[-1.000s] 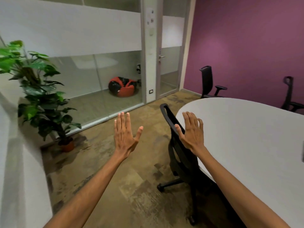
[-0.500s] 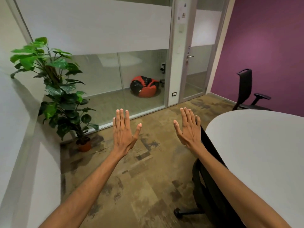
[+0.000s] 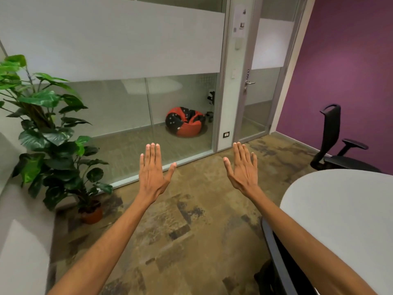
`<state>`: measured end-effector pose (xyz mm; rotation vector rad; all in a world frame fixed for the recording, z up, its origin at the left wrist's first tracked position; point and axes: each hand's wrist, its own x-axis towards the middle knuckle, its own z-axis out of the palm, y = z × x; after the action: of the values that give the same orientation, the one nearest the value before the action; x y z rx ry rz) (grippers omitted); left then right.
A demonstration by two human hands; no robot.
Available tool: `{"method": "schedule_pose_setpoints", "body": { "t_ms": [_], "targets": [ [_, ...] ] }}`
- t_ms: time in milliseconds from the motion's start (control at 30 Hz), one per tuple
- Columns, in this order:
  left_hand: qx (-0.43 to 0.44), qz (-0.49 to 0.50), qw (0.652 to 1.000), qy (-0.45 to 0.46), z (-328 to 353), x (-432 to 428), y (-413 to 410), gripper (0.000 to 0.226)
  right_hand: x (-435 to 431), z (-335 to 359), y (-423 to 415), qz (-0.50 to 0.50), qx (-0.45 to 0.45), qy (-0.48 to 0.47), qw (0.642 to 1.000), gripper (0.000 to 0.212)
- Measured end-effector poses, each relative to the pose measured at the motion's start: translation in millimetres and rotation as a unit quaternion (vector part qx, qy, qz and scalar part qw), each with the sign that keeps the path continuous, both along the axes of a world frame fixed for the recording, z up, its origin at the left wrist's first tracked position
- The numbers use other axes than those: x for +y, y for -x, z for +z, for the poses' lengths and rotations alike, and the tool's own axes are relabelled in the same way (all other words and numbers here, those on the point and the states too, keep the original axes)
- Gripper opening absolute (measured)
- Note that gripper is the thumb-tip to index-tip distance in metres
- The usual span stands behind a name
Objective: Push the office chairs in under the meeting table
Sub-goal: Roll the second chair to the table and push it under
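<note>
Both your left hand (image 3: pixel 152 174) and right hand (image 3: pixel 242 171) hover flat, fingers spread, empty, left of the meeting table (image 3: pixel 344 211); one chair (image 3: pixel 276 258) sits tucked against it.

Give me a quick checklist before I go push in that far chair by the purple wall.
1. Left hand free: ok, open and empty.
2. Right hand free: ok, open and empty.
3. Floor ahead clear of obstacles: ok.
4. Near chair tucked against the table: ok.
5. Far chair tucked in: not ok, it stands back from the table.
6. Far chair's wheels unblocked: cannot tell, hidden behind the table.
</note>
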<state>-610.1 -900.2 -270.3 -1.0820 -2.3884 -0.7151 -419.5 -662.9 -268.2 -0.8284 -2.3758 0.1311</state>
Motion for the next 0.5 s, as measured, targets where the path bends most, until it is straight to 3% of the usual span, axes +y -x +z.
{"method": "schedule_pose_setpoints", "body": {
  "t_ms": [500],
  "targets": [
    [0.000, -0.051, 0.997, 0.053, -5, 256, 289, 0.088, 228, -20, 247, -0.058, 0.001, 0.034, 0.998, 0.069]
  ]
}}
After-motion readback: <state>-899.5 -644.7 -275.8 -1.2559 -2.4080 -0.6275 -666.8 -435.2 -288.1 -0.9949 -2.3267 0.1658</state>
